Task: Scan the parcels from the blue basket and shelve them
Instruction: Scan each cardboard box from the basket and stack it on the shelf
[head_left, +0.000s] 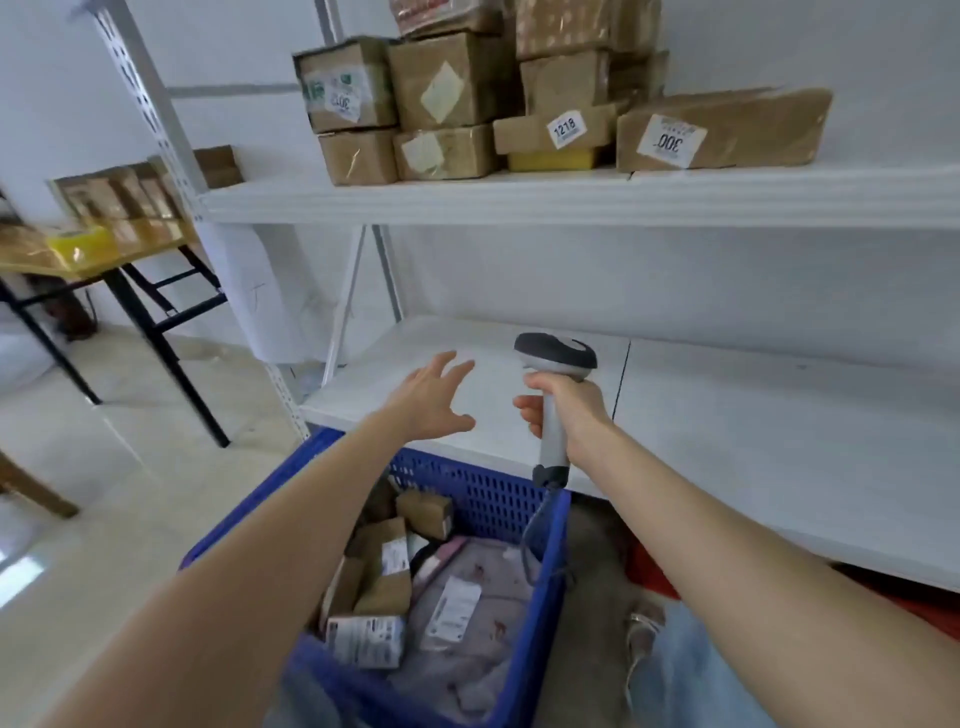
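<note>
Parcels (384, 577) lie loosely piled inside the blue basket (488, 493), which stands on the floor (104, 467) against the front edge of the lower shelf (727, 415). Head view: small brown cartons with white labels sit toward the basket's left side, and a soft pale bag (467, 597) with a label lies beside them.

The left hand (434, 397) hovers above the basket's far wall, over the shelf edge, fingers spread and holding nothing. The right hand (571, 410) holds the scanner (556, 358) upright just beside it, fingers wrapped round the handle. The scanner's cable (530, 540) hangs down into the basket's right corner.

The upper shelf (571, 197) carries stacked brown boxes (452, 78), several with numbered labels. A perforated upright post (150, 114) stands at the shelving's left end. Further left, a table (31, 260) with black legs holds more boxes and a yellow item (78, 247). Something red (649, 571) lies under the lower shelf, right of the basket.
</note>
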